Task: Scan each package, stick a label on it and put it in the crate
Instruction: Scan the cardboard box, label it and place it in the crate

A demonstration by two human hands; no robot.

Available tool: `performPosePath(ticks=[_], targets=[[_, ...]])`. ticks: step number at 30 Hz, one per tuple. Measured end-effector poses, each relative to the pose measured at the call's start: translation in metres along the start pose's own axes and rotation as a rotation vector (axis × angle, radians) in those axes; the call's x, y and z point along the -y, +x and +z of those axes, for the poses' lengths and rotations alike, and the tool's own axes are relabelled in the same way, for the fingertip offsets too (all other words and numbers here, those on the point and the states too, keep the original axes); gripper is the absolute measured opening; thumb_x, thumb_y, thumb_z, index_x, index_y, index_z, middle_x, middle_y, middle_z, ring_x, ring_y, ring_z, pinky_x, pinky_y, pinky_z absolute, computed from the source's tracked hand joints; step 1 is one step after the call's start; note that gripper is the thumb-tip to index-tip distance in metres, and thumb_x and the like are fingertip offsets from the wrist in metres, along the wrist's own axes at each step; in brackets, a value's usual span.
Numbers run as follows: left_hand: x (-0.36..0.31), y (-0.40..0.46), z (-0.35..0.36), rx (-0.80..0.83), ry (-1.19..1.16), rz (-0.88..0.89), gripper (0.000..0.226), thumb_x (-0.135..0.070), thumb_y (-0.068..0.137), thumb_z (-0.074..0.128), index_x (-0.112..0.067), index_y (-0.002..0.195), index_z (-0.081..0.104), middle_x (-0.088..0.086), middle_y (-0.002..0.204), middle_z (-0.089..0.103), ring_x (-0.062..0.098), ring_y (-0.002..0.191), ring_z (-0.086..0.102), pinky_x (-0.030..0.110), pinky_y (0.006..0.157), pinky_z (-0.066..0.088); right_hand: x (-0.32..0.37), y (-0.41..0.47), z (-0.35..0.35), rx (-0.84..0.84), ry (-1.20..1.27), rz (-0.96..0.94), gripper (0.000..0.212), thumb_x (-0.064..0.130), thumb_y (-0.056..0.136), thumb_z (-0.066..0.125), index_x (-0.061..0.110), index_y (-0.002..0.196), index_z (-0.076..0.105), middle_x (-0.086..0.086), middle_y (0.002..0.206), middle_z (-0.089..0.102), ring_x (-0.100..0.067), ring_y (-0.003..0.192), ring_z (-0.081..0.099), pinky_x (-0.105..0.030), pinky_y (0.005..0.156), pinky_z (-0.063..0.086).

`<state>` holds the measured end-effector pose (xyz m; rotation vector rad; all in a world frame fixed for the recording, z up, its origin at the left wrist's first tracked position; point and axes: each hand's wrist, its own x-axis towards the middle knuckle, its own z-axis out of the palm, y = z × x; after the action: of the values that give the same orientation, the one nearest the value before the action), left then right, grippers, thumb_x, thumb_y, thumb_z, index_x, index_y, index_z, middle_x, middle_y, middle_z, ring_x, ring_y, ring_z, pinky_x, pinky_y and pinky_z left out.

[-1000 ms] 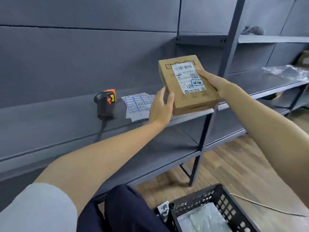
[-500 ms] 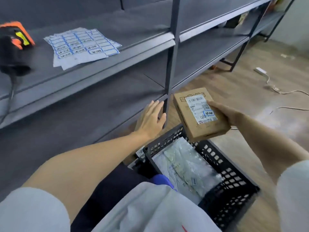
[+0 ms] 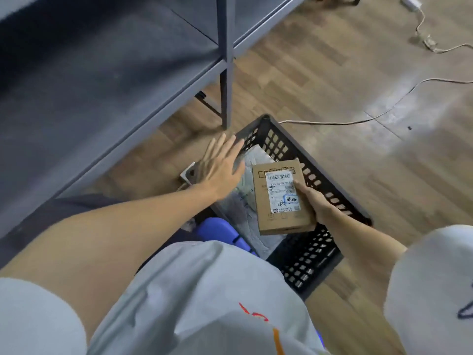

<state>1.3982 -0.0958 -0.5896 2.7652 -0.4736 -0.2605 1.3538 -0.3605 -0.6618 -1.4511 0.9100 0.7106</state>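
Observation:
My right hand grips a flat brown cardboard box by its right edge, thumb on the top face. The box carries a white shipping label with a small blue-edged sticker on it. It hangs inside the mouth of the black plastic crate on the floor, above clear plastic-wrapped packages lying in the crate. My left hand hovers with straight, spread fingers over the crate's left rim, holding nothing.
A grey metal shelf unit stands to the left, with its upright post just beyond the crate. White cables trail over the wooden floor at the right. A blue object sits by the crate's near corner.
The view has tilted down from the shelf to the floor. My right hand has lowered the box from above the crate rim into the crate's mouth. My left hand followed down, off the box.

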Motion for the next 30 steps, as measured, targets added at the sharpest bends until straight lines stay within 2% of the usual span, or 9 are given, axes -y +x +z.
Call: performPosePath(ticks=[6, 8, 12, 15, 18, 22, 27, 30], targets=[[-0.017, 0.007, 0.025, 0.074, 0.021, 0.058, 0.067, -0.041, 0.090, 0.022, -0.014, 0.151, 0.026, 0.008, 0.158, 0.022, 0.024, 0.148, 0.011, 0.032, 0.119, -0.003, -0.056, 0.003, -0.012, -0.328, 0.324, -0.051, 0.046, 0.039, 0.084, 0.070, 0.006, 0.115, 0.062, -0.005, 0.092, 0.072, -0.014, 0.067, 0.071, -0.022, 0.052, 0.054], [-0.025, 0.008, 0.032, 0.091, 0.015, 0.074, 0.065, -0.040, 0.091, 0.024, -0.014, 0.150, 0.026, 0.008, 0.158, 0.022, 0.023, 0.148, 0.011, 0.032, 0.119, -0.003, -0.072, -0.002, -0.017, -0.450, 0.341, -0.052, 0.053, 0.044, 0.082, 0.070, 0.008, 0.119, 0.057, -0.006, 0.102, 0.070, -0.016, 0.077, 0.069, -0.025, 0.057, 0.052], [-0.036, 0.012, 0.043, 0.083, 0.013, 0.077, 0.056, -0.035, 0.100, 0.035, -0.016, 0.152, 0.022, 0.006, 0.159, 0.018, 0.020, 0.148, 0.007, 0.032, 0.119, -0.004, -0.101, -0.009, -0.024, -0.750, 0.084, -0.024, 0.068, 0.055, 0.084, 0.060, 0.013, 0.133, 0.039, -0.008, 0.124, 0.055, -0.023, 0.102, 0.055, -0.035, 0.084, 0.044], [-0.039, 0.014, 0.045, 0.075, 0.013, 0.066, 0.057, -0.034, 0.100, 0.035, -0.018, 0.152, 0.019, 0.005, 0.160, 0.014, 0.018, 0.149, 0.003, 0.030, 0.119, -0.006, -0.109, -0.003, -0.015, -0.915, -0.191, 0.008, 0.080, 0.052, 0.090, 0.052, 0.004, 0.146, 0.019, -0.018, 0.146, 0.035, -0.035, 0.129, 0.041, -0.044, 0.101, 0.037], [-0.039, 0.016, 0.044, 0.078, 0.020, 0.065, 0.057, -0.033, 0.100, 0.035, -0.020, 0.153, 0.017, 0.003, 0.161, 0.010, 0.017, 0.149, 0.000, 0.029, 0.118, -0.009, -0.105, 0.009, 0.007, -0.953, -0.293, 0.095, 0.077, 0.034, 0.092, 0.053, 0.007, 0.150, 0.009, -0.025, 0.146, 0.024, -0.042, 0.133, 0.029, -0.049, 0.105, 0.030], [-0.037, 0.017, 0.045, 0.071, 0.039, 0.070, 0.057, -0.034, 0.100, 0.035, -0.020, 0.153, 0.017, 0.004, 0.161, 0.010, 0.018, 0.149, -0.001, 0.029, 0.118, -0.010, -0.110, 0.023, 0.026, -0.874, -0.211, 0.261, 0.074, 0.019, 0.092, 0.052, 0.018, 0.152, 0.007, -0.024, 0.143, 0.020, -0.043, 0.127, 0.028, -0.051, 0.101, 0.032], [-0.036, 0.014, 0.049, 0.064, 0.050, 0.088, 0.056, -0.032, 0.100, 0.037, -0.018, 0.152, 0.021, 0.007, 0.160, 0.015, 0.021, 0.149, 0.004, 0.031, 0.118, -0.007, -0.134, 0.036, 0.029, -0.756, -0.206, 0.235, 0.078, 0.022, 0.095, 0.057, 0.020, 0.153, 0.004, -0.025, 0.150, 0.011, -0.043, 0.133, 0.025, -0.051, 0.105, 0.030], [-0.035, 0.014, 0.050, 0.070, 0.045, 0.088, 0.061, -0.037, 0.095, 0.031, -0.017, 0.151, 0.023, 0.008, 0.159, 0.017, 0.022, 0.149, 0.005, 0.033, 0.119, -0.005, -0.143, 0.041, 0.026, -0.702, -0.221, 0.246, 0.082, 0.025, 0.094, 0.060, 0.016, 0.153, 0.004, -0.025, 0.150, 0.012, -0.041, 0.135, 0.025, -0.048, 0.107, 0.028]])
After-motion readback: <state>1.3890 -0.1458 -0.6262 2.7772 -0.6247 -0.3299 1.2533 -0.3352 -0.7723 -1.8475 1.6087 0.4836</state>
